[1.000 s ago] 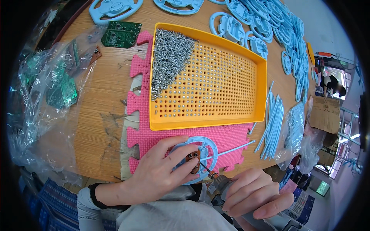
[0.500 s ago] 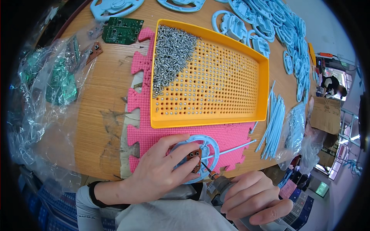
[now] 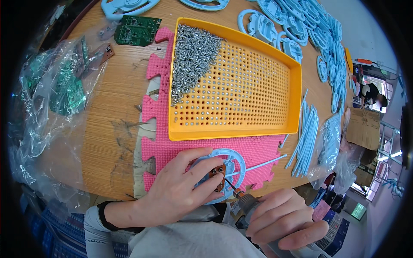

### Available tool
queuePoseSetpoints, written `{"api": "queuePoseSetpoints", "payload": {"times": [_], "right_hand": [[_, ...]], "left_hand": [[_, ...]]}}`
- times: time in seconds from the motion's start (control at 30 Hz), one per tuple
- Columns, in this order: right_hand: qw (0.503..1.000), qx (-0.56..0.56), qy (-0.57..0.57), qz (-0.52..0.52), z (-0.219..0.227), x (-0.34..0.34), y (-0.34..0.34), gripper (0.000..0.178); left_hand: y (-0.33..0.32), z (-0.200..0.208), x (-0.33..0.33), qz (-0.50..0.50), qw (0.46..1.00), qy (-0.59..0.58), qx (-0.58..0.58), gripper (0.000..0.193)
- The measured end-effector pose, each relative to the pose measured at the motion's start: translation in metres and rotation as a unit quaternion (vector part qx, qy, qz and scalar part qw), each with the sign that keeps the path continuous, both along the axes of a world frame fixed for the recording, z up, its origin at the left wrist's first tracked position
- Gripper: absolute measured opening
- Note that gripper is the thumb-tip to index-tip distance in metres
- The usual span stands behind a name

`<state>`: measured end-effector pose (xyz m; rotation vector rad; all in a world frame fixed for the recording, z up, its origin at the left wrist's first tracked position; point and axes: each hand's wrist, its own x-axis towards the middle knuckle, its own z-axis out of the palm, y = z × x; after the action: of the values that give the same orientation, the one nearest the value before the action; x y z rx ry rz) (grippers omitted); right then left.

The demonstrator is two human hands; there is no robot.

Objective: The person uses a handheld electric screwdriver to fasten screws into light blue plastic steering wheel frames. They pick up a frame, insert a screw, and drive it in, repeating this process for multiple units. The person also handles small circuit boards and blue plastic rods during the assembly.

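Near the table's front edge lies a light-blue toy steering wheel (image 3: 239, 162) with a thin blue rod (image 3: 262, 164) reaching out to the right. My left hand (image 3: 174, 187) grips the wheel from the left, its fingers bent over a small brown circuit board (image 3: 218, 170) in the wheel's middle. My right hand (image 3: 284, 219) is wrapped round an electric screwdriver (image 3: 247, 202). The screwdriver's bit points up and left, its tip at the board's right edge beside my left fingertips. Whether the tip sits in a screw is too small to tell.
Beyond the wheel, a yellow perforated tray (image 3: 232, 134) with heaped silver screws (image 3: 193, 56) rests on a pink foam mat (image 3: 150, 107). Blue rods (image 3: 304, 142) and piled blue wheel parts (image 3: 297, 28) lie right. Green circuit boards (image 3: 137, 31) and clear plastic bags (image 3: 38, 129) are left.
The tray and mat sit very slightly higher in the picture. Both hands, the wheel and the screwdriver keep nearly the same places.
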<state>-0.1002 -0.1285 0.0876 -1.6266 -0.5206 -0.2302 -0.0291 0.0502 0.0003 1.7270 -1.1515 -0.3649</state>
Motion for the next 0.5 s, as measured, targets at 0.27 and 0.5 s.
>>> {"api": "queuePoseSetpoints", "payload": {"times": [0.27, 0.5], "right_hand": [[1.000, 0.001, 0.007, 0.021, -0.003, 0.007, 0.002, 0.016], [0.999, -0.012, 0.008, 0.038, -0.005, 0.011, 0.000, 0.025]], "left_hand": [[0.001, -0.002, -0.001, 0.001, 1.000, -0.006, -0.001, 0.044], [0.001, 0.001, 0.002, -0.009, 1.000, -0.017, 0.008, 0.042]]}}
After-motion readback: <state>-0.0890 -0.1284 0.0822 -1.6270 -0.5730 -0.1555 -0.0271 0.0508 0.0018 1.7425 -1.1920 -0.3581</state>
